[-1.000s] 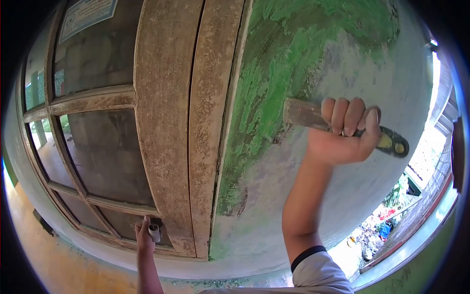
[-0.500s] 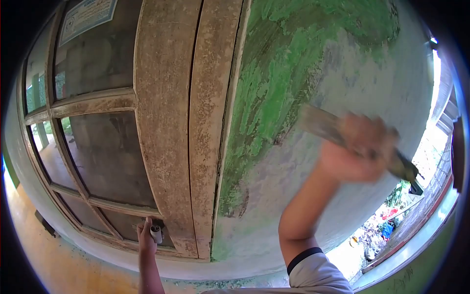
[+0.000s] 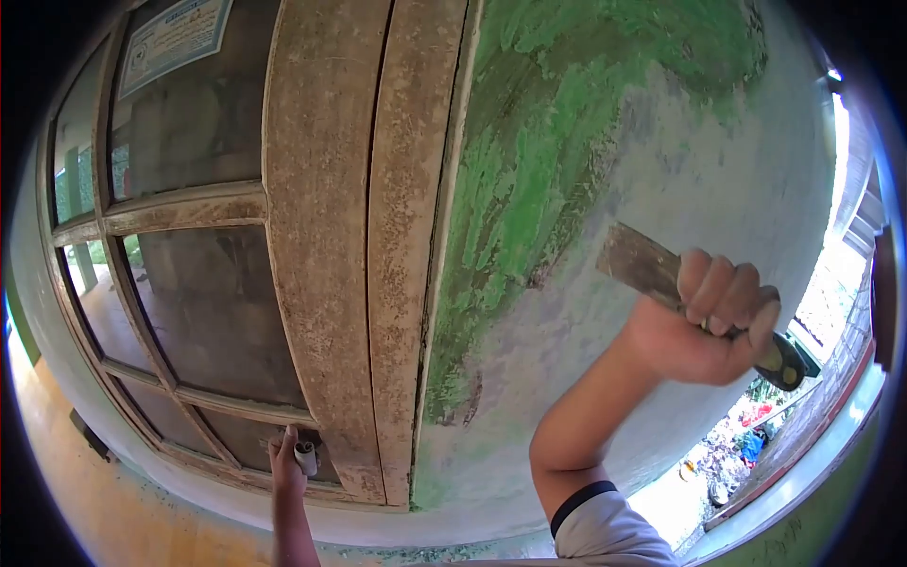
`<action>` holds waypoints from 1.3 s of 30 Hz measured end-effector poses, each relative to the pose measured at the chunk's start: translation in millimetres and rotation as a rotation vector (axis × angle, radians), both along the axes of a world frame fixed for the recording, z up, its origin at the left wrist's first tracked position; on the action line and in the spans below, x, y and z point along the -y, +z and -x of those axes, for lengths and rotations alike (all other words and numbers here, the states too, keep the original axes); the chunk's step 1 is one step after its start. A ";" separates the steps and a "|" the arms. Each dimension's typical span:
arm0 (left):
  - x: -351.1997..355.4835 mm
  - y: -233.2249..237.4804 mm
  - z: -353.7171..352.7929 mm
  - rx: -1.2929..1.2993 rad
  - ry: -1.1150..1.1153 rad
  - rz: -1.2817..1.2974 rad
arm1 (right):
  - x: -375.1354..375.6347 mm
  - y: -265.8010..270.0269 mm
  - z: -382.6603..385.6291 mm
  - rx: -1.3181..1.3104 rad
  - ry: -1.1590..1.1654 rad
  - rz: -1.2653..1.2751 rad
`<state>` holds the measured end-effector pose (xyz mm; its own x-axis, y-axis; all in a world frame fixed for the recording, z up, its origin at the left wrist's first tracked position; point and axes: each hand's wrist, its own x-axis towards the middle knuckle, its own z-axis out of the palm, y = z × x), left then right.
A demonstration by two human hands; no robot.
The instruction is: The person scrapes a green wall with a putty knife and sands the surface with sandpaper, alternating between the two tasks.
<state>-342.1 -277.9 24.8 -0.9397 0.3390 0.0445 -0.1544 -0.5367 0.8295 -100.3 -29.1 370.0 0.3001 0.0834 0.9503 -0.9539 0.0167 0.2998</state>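
My right hand is raised before the wall, fingers wrapped around the dark handle of a paint scraper. The scraper's wide, stained blade points up and left, its tip close to the edge of the green paint. The handle's rounded end sticks out below my fist. Lower left, my left hand is closed on a whitish cylinder with a dark hollow end, in front of the bottom window pane. What the cylinder belongs to I cannot tell.
A worn wooden window frame with glass panes fills the left side, with a paper notice on the upper glass. Pale scraped wall curves away to the right. Beyond its edge lie a brick ledge and scattered colourful litter outdoors.
My right hand and the scraper have moved slightly down and to the right, and their blur is gone. My left hand stays nearly in place, still holding the cylinder.
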 end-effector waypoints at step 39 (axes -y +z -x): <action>1.6 -7.3 3.3 0.053 0.018 -0.018 | 16.4 -5.2 11.3 0.043 -0.031 0.009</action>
